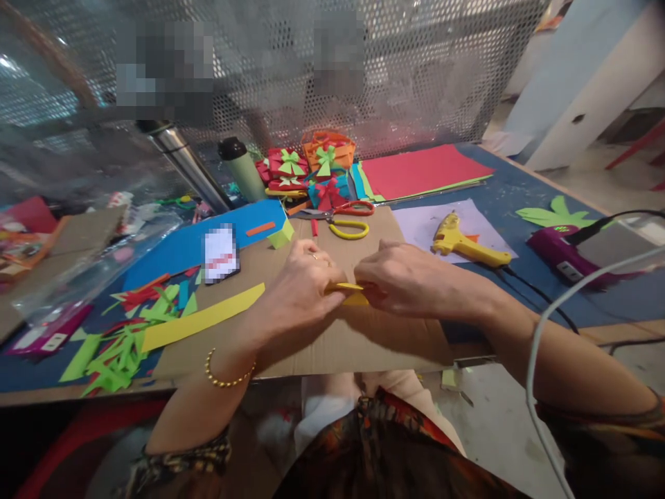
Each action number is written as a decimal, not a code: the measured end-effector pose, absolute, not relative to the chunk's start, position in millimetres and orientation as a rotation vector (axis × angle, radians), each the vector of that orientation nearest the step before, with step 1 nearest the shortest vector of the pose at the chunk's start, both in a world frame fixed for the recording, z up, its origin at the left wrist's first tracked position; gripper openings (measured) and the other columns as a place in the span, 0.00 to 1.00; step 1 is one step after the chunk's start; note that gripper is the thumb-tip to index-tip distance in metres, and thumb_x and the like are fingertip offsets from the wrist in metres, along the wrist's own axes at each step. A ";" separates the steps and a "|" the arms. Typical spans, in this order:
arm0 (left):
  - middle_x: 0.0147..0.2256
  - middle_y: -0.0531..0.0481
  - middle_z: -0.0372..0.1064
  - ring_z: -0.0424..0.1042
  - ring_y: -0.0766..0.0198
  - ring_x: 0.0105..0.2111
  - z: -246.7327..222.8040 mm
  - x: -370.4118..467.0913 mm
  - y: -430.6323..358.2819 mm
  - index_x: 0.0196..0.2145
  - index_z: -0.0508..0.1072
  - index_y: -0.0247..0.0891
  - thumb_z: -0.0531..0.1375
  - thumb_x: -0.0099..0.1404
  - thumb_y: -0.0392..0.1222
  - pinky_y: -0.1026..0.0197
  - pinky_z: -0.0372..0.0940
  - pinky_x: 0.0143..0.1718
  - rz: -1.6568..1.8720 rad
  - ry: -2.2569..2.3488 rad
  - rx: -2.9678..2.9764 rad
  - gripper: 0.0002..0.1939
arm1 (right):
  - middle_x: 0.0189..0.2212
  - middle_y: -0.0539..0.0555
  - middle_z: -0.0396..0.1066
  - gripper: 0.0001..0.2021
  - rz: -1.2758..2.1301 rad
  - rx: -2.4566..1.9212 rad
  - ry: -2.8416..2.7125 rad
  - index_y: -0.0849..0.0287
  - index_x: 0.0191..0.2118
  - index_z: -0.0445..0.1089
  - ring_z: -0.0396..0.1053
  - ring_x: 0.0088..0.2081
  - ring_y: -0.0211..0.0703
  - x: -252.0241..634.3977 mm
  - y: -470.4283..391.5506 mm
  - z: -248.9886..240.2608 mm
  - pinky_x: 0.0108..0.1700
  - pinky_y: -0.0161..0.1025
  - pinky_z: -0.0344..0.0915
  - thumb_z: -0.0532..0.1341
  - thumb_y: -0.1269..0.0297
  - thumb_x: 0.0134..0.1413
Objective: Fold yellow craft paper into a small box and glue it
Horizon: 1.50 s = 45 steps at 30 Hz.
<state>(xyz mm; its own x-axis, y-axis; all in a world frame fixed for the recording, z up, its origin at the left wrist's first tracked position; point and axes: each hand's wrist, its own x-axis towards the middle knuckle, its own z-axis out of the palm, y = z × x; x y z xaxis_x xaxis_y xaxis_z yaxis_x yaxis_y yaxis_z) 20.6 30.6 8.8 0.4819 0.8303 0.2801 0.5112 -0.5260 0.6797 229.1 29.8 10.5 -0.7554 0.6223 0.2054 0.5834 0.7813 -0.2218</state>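
Note:
My left hand (306, 281) and my right hand (402, 277) meet over the cardboard sheet (312, 346), each pinching an end of a small folded piece of yellow paper (356, 296). Part of the paper is hidden by the fingers. To the left of my left hand lies a long yellow strip (205, 319). Just beyond my hands are yellow-handled scissors (349, 230) and red-handled scissors (356, 208). A small light-green paper block (281, 235) stands near my left knuckles.
A yellow glue gun (462, 242) rests on pale paper at the right, its cord trailing near my forearm. Green scraps (119, 353) and a phone (221, 253) lie left. Behind are a bottle (242, 170), paper bags (327, 163) and red sheets (426, 172). A white cable (535, 353) crosses the right side.

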 end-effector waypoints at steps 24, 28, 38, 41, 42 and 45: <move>0.26 0.48 0.77 0.71 0.66 0.22 5.6 24.7 40.2 0.28 0.84 0.36 0.75 0.50 0.50 0.66 0.62 0.21 0.943 1.189 1.408 0.14 | 0.28 0.53 0.76 0.24 1.221 -0.950 -1.537 0.59 0.32 0.78 0.70 0.34 0.45 214.6 53.7 -22.4 0.35 0.40 0.67 0.75 0.40 0.39; 0.25 0.48 0.76 0.69 0.66 0.21 4.0 23.7 41.4 0.28 0.83 0.36 0.73 0.52 0.52 0.66 0.60 0.21 0.889 1.183 1.451 0.15 | 0.28 0.53 0.76 0.21 1.306 -0.968 -1.457 0.59 0.28 0.78 0.72 0.34 0.45 214.9 53.0 -27.8 0.37 0.41 0.68 0.75 0.45 0.39; 0.25 0.49 0.76 0.72 0.64 0.23 6.1 23.2 40.6 0.28 0.79 0.38 0.72 0.53 0.53 0.66 0.61 0.21 0.833 1.111 1.510 0.15 | 0.26 0.54 0.76 0.18 1.228 -0.996 -1.542 0.60 0.27 0.77 0.71 0.33 0.45 212.1 50.5 -31.4 0.33 0.39 0.67 0.72 0.48 0.45; 0.26 0.48 0.76 0.71 0.64 0.23 2.4 24.2 41.6 0.28 0.79 0.37 0.72 0.53 0.56 0.66 0.61 0.22 0.829 1.086 1.507 0.18 | 0.26 0.54 0.76 0.18 1.179 -1.030 -1.559 0.60 0.27 0.76 0.71 0.32 0.44 211.7 51.0 -33.1 0.32 0.38 0.65 0.71 0.47 0.47; 0.27 0.48 0.76 0.71 0.64 0.24 0.8 24.4 42.5 0.28 0.79 0.37 0.72 0.53 0.57 0.66 0.61 0.23 0.830 1.082 1.502 0.19 | 0.26 0.54 0.76 0.18 1.159 -1.041 -1.569 0.60 0.28 0.76 0.70 0.32 0.44 211.4 51.2 -33.2 0.32 0.38 0.65 0.70 0.47 0.48; 0.27 0.48 0.75 0.70 0.65 0.24 -3.4 24.7 45.6 0.28 0.79 0.36 0.73 0.52 0.58 0.65 0.61 0.23 0.864 1.082 1.478 0.21 | 0.29 0.55 0.76 0.18 1.096 -1.066 -1.616 0.60 0.30 0.76 0.69 0.32 0.43 210.1 50.6 -31.5 0.32 0.38 0.63 0.68 0.47 0.50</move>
<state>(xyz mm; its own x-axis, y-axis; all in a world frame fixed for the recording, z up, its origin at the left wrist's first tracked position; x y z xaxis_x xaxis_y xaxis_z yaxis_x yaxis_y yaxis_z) 24.7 45.6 -3.4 0.3277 0.9442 -0.0323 0.1775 -0.0279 0.9837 210.1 50.6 -31.5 -0.2389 0.9508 0.1971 0.1687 0.2405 -0.9559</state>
